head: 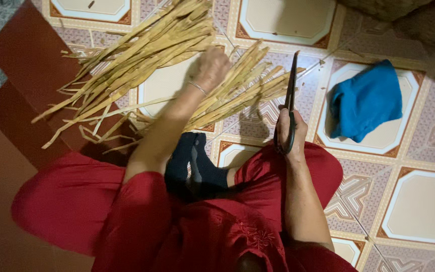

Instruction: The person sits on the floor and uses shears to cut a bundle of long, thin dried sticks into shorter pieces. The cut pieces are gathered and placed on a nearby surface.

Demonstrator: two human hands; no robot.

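Observation:
I sit on a patterned tile floor in red clothes and dark socks. My left hand (212,65) reaches forward into a spread of long pale dried leaf strips (142,45) and closes on some of them; a thin bracelet circles the wrist. A second bundle of strips (247,90) lies just right of that hand. My right hand (290,131) grips the handles of dark scissors (291,90), blades together and pointing away from me, beside the strip ends.
A crumpled blue cloth (363,100) lies on the tiles to the right. A dark red step or ledge (26,55) runs along the left. Loose strip scraps (96,133) lie near my left knee.

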